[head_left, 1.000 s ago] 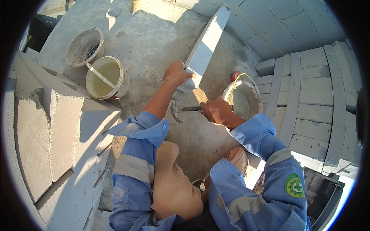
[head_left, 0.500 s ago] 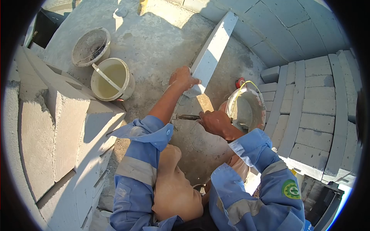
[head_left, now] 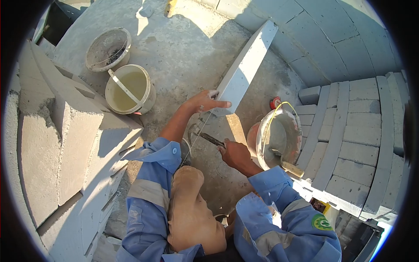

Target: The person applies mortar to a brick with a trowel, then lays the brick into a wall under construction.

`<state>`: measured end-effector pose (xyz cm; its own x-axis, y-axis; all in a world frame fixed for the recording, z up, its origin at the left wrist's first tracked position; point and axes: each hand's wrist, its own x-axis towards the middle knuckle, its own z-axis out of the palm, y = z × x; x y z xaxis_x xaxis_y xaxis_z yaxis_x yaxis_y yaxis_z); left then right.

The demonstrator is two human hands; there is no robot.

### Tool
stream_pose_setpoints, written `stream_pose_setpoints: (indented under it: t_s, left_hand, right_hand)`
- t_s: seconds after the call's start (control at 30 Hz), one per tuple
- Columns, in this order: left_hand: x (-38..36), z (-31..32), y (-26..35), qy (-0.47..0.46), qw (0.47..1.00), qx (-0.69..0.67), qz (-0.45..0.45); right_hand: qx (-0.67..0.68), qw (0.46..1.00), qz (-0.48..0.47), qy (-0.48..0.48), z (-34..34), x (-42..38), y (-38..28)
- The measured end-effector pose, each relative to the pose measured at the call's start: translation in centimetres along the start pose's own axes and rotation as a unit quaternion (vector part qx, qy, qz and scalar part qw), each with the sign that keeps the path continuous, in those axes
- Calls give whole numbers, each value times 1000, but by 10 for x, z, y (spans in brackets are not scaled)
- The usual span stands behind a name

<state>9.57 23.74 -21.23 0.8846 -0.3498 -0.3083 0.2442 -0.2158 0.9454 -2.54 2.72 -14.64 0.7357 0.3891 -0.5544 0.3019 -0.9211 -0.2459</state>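
Note:
A long pale lightweight concrete block (head_left: 246, 70) stretches from the wall toward me. My left hand (head_left: 205, 102) grips its near end, with a finger across the end face. Closed around the handle of a hammer (head_left: 211, 139), my right hand (head_left: 238, 156) is just below that end. The hammer's metal head points left, apart from the block. A thin string (head_left: 201, 130) runs from near my left hand down toward my knee, passing close to the hammer head.
On the right stands a mortar bucket (head_left: 283, 135) with a trowel (head_left: 291, 168) in it, beside stacked blocks (head_left: 358, 131). A red tape measure (head_left: 275, 103) lies behind. At left are a water bucket (head_left: 131, 89), another bucket (head_left: 108, 50) and large leaning blocks (head_left: 83, 148).
The hammer head has lifted and swung up and left, with its shape now showing. My left hand has shifted slightly on the block's end. The view has tilted a little.

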Motion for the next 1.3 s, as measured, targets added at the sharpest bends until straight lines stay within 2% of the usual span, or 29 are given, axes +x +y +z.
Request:
stream_pose_setpoints:
  t_s: [0.03, 0.1, 0.13, 0.2, 0.33, 0.43, 0.5, 0.57, 0.63, 0.77, 0.83, 0.87, 0.97, 1.0, 1.07, 1.13, 1.17, 1.23, 1.3]
  left_hand:
    - [-3, -1, 2, 3, 1000, 0, -1]
    - [-7, -1, 11, -29, 999, -17, -8]
    - [-8, -3, 15, -28, 999, -18, -9]
    - [-8, -7, 24, 3, 995, -21, -101]
    - [4, -1, 6, 23, 992, -107, -55]
    - [-1, -1, 15, -5, 996, -31, -80]
    - [-8, 2, 36, 3, 991, 11, -131]
    - [-1, 8, 30, 15, 993, 55, -103]
    - [0, 10, 34, 29, 992, 95, -78]
    - [4, 11, 29, 43, 987, 129, -91]
    - [5, 11, 28, 60, 988, 121, -80]
    - [5, 12, 28, 64, 986, 128, -80]
    - [3, 14, 33, 66, 986, 132, -82]
    - [1, 12, 39, 64, 986, 129, -82]
    - [-2, 8, 52, 47, 983, 138, -109]
    - [-1, 9, 51, 26, 980, 147, -133]
    - [0, 10, 49, 43, 981, 142, -128]
    - [1, 12, 47, 59, 981, 138, -120]
    - [-1, 12, 45, 81, 983, 128, -104]
  right_hand:
    - [-1, 1000, -4, -1, 8, -1, -8]
    - [132, 989, 64, -8, 24, -5, -26]
    - [131, 989, 63, -9, 46, -1, -30]
    - [322, 943, 20, 83, 100, 18, -33]
    - [377, 923, 21, 69, 104, 57, -50]
    - [449, 892, 23, 41, 79, 65, -61]
    - [442, 896, 25, 45, 75, 79, -61]
    - [433, 899, 27, 55, 77, 94, -58]
    - [429, 885, 54, 171, 87, 106, -63]
    - [427, 890, 68, 146, 90, 114, -61]
    - [422, 898, 7, 127, 97, 117, -57]
    - [422, 898, 5, 125, 101, 119, -56]
    - [467, 877, -48, 106, 115, 130, -58]
    - [483, 866, 23, 129, 117, 135, -64]
    - [496, 850, 95, 149, 119, 139, -67]
    - [491, 857, 72, 135, 116, 138, -66]
    - [491, 857, 73, 137, 115, 136, -65]
    - [475, 865, 1, 164, 119, 135, -60]
    - [493, 852, -1, 174, 144, 154, -45]
